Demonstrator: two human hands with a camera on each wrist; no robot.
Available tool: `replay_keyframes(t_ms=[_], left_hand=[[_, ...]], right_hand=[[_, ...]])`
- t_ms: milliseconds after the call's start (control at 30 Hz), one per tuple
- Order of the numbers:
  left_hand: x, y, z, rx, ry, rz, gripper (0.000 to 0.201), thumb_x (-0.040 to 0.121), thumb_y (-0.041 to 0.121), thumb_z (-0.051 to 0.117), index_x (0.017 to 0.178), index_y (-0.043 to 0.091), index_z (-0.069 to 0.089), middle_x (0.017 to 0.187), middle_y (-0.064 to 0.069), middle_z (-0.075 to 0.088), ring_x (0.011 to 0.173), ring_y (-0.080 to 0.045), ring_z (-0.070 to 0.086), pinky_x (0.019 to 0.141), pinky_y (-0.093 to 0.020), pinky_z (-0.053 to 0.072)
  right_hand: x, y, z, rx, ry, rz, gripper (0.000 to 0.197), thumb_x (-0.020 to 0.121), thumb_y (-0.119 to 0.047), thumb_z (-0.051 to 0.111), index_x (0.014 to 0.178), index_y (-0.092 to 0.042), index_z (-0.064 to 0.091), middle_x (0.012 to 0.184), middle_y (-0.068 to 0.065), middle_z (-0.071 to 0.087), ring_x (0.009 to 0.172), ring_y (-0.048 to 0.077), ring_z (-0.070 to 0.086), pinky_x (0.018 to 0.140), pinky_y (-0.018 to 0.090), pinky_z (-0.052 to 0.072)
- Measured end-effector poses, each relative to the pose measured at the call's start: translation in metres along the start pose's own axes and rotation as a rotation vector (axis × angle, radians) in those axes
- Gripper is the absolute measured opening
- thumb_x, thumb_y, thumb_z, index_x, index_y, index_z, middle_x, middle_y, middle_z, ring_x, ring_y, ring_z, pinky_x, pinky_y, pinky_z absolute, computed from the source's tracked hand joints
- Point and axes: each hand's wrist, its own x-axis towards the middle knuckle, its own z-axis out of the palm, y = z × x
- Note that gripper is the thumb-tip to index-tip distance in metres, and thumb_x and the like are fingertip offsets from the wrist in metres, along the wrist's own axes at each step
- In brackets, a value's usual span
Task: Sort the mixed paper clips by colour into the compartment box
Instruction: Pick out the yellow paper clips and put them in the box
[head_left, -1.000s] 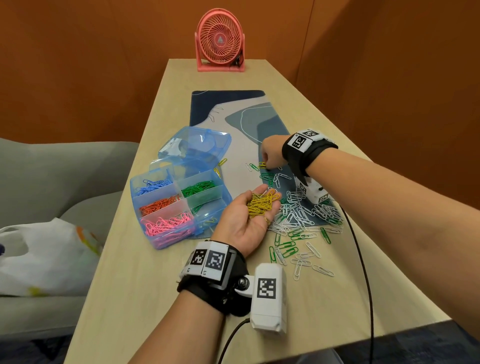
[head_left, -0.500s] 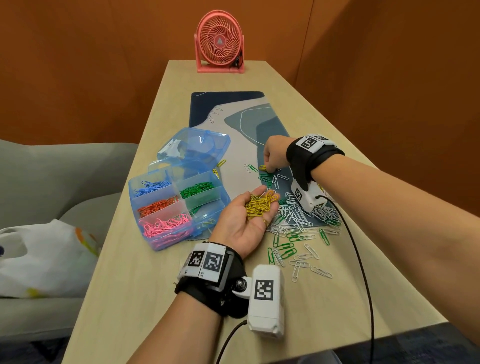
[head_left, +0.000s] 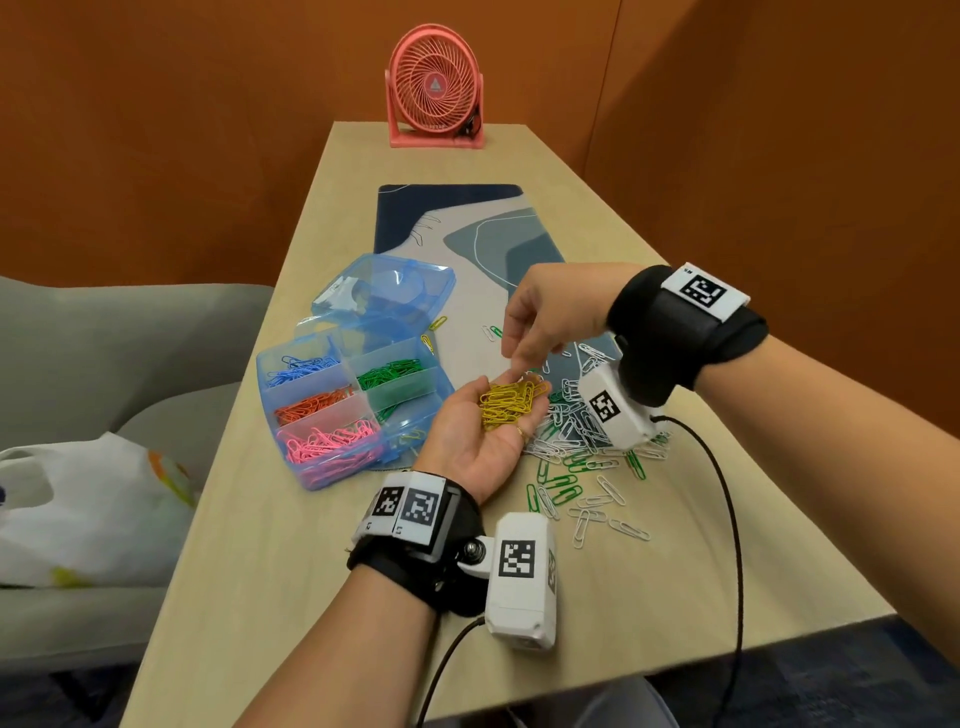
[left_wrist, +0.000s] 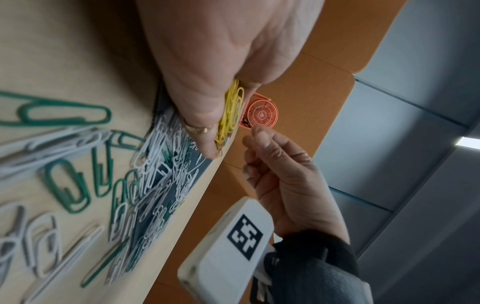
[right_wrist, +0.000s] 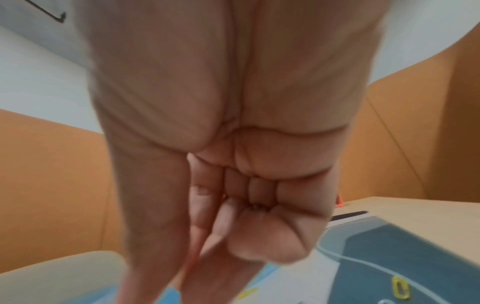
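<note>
Translucent glossy plastic compartment box (head_left: 332, 410) on matt wood-look table (head_left: 270, 561)

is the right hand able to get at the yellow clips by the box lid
Probably yes: the right hand hovers above the mat, and only flat loose clips lie between it and the yellow clips.

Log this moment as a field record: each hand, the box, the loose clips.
Left hand: palm up, carrying a heap of yellow clips
Right hand: fingers pointing down over that heap; a clip between them cannot be told
Compartment box: lid open; blue clips, orange clips, pink clips, green clips, each in its own compartment
Loose pile: white and green clips on the mat and table
</note>
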Motion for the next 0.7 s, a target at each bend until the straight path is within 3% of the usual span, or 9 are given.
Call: replay_keyframes(t_ms=[67,167,233,300,367,500,567,700], left_hand=[[0.0,0.0,0.0,0.022,0.008,-0.002,0.041,0.102,0.021,0.028,0.098,-0.008,0.056,0.097,-0.025,0.059,0.088,-0.037,0.059,0.076,-0.042,0.052],[0.002,0.0,-0.001,0.043,0.014,0.001,0.041,0.102,0.022,0.027,0.097,-0.006,0.057,0.097,-0.023,0.06,0.086,-0.035,0.06,0.07,-0.043,0.052],[0.004,-0.001,-0.001,0.053,0.016,0.008,0.04,0.103,0.021,0.027,0.097,-0.004,0.057,0.097,-0.022,0.06,0.086,-0.034,0.06,0.067,-0.04,0.054],[0.005,-0.001,0.0,0.054,0.018,0.013,0.039,0.103,0.02,0.027,0.097,-0.004,0.057,0.096,-0.022,0.06,0.085,-0.033,0.06,0.063,-0.038,0.056],[0.005,-0.001,0.0,0.059,0.02,0.016,0.038,0.102,0.02,0.027,0.097,-0.004,0.057,0.095,-0.022,0.06,0.084,-0.032,0.06,0.061,-0.036,0.057],[0.005,-0.002,-0.001,0.075,0.024,0.02,0.039,0.103,0.02,0.027,0.098,-0.004,0.057,0.096,-0.023,0.06,0.085,-0.032,0.06,0.061,-0.035,0.057],[0.005,-0.002,-0.001,0.071,0.026,0.02,0.039,0.103,0.02,0.027,0.097,-0.003,0.058,0.095,-0.022,0.06,0.084,-0.032,0.061,0.061,-0.035,0.057],[0.005,-0.002,-0.001,0.065,0.025,0.031,0.039,0.102,0.019,0.028,0.094,-0.003,0.059,0.091,-0.022,0.062,0.07,-0.031,0.067,0.059,-0.035,0.057]], right_hand=[[0.007,0.01,-0.007,-0.055,0.081,0.048,0.003,0.08,-0.016,0.074,0.081,-0.017,0.071,0.064,-0.006,0.066,0.051,0.002,0.056,0.052,0.014,0.045],[0.028,0.036,-0.013,-0.239,0.222,0.193,0.009,0.083,-0.007,0.064,0.084,-0.009,0.074,0.071,0.003,0.069,0.059,0.014,0.058,0.058,0.023,0.047],[0.042,0.053,-0.014,-0.329,0.264,0.275,0.019,0.085,-0.003,0.057,0.095,-0.001,0.073,0.09,0.012,0.071,0.079,0.024,0.064,0.063,0.028,0.05],[0.054,0.067,-0.011,-0.357,0.275,0.303,0.024,0.089,-0.003,0.052,0.104,0.0,0.071,0.107,0.016,0.069,0.098,0.03,0.064,0.083,0.035,0.053],[0.062,0.075,-0.007,-0.36,0.258,0.306,0.024,0.09,-0.003,0.053,0.106,-0.005,0.072,0.114,0.013,0.067,0.105,0.03,0.062,0.091,0.033,0.049],[0.072,0.077,0.0,-0.401,0.224,0.278,0.03,0.091,-0.012,0.06,0.121,-0.014,0.065,0.126,0.008,0.061,0.114,0.027,0.057,0.092,0.03,0.045],[0.075,0.075,-0.001,-0.426,0.176,0.267,0.031,0.091,-0.011,0.06,0.122,-0.014,0.064,0.126,0.008,0.061,0.113,0.027,0.057,0.09,0.029,0.044],[0.082,0.071,-0.005,-0.518,0.154,0.293,0.021,0.081,-0.009,0.071,0.101,-0.005,0.073,0.104,0.013,0.071,0.095,0.03,0.065,0.084,0.031,0.053]])
